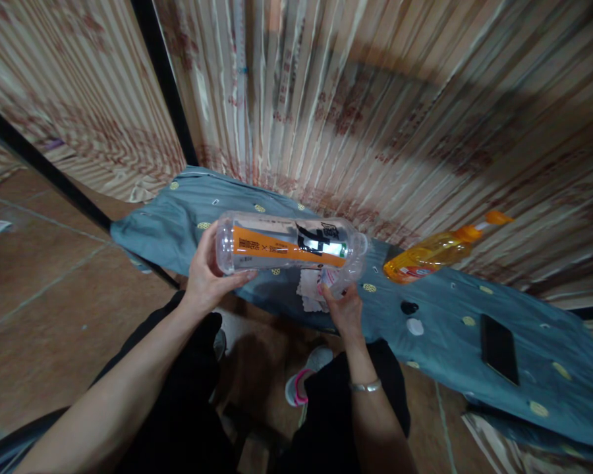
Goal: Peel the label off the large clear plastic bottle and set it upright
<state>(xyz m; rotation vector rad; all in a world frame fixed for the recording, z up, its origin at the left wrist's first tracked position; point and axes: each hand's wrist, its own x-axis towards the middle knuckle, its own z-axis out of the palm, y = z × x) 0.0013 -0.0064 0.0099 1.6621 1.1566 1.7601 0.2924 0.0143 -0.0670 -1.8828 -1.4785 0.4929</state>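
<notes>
A clear plastic bottle [289, 247] with an orange and black label lies sideways in the air above a blue patterned cloth [445, 322]. My left hand [210, 273] is wrapped round its bottom end. My right hand [343, 303] pinches the neck and cap end from below. The bottle looks empty. A silver bracelet [366, 386] circles my right wrist.
An orange squeeze bottle [437, 253] lies on the cloth to the right. A black phone [499, 347] rests further right. A white paper [309, 289] lies under the clear bottle. Striped curtains [375, 99] hang behind. Brown floor tiles [54, 296] spread to the left.
</notes>
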